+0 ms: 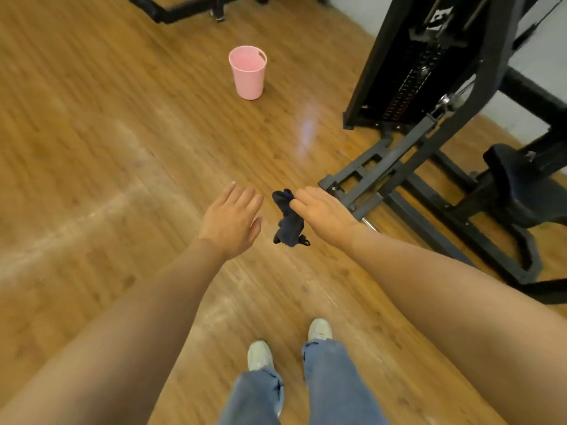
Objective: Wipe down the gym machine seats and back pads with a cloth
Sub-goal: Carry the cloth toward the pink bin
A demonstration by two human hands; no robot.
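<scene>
A dark blue cloth (288,220) hangs bunched from my right hand (322,210), whose fingers hold its upper end above the wooden floor. My left hand (231,219) is stretched out palm down just left of the cloth, fingers straight, touching nothing. A black gym machine (429,87) with a weight stack stands at the right. Its black padded seat (521,185) sits low at the far right, well right of both hands.
A pink plastic bin (248,72) stands on the wooden floor (92,133) ahead. Another black machine base (184,9) lies at the top edge. The machine's floor rails (445,222) stretch out at the right. My feet in pale shoes (290,343) are below.
</scene>
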